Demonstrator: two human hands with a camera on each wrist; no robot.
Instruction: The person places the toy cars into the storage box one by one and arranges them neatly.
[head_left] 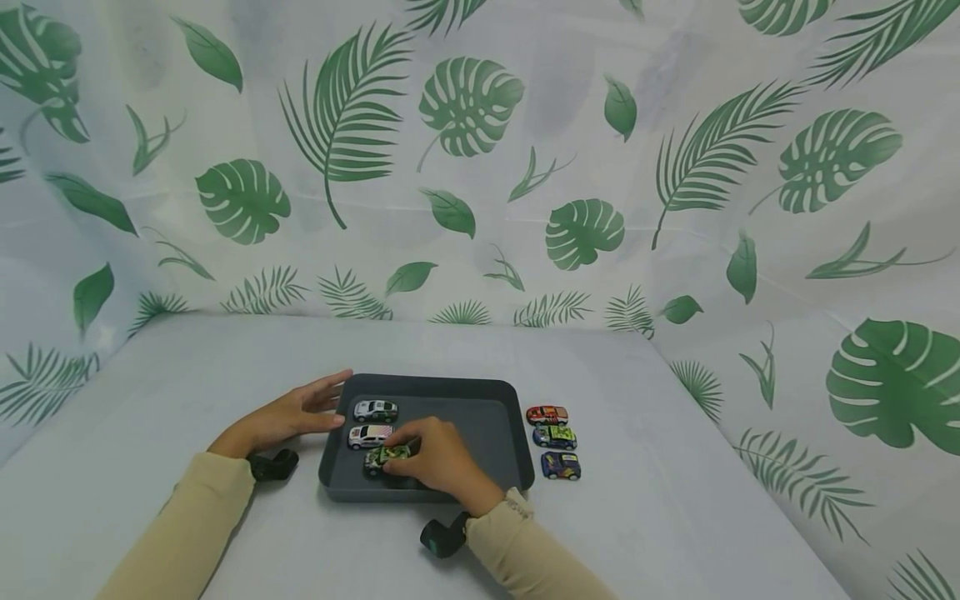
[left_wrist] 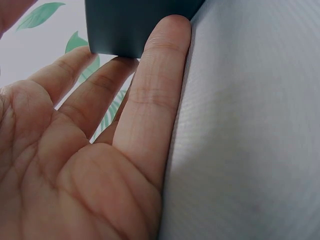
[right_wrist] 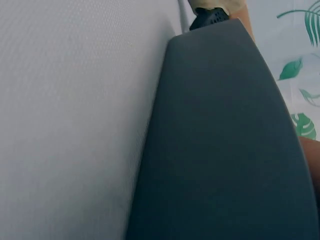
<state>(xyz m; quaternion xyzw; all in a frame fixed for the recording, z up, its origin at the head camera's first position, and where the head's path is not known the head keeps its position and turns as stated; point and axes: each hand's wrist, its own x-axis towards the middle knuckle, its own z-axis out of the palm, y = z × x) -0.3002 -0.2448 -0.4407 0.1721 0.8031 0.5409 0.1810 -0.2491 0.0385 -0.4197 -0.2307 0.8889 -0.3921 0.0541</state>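
Dark grey plastic tray (head_left: 491,433) is steadied on the tabletop (head_left: 675,517) by the left hand (head_left: 288,417), fingers straight and resting flat against its left wall, while the green toy car (head_left: 386,456) is pinched in the grip of the right hand (head_left: 438,458) at the tray's near-left corner — third in a column behind the white car (head_left: 369,435) and the silver car (head_left: 375,409). Placement is judged to be the step in hand. Next, release is called for, then a reach to the three cars (head_left: 556,441) lined just beside the tray's right wall.
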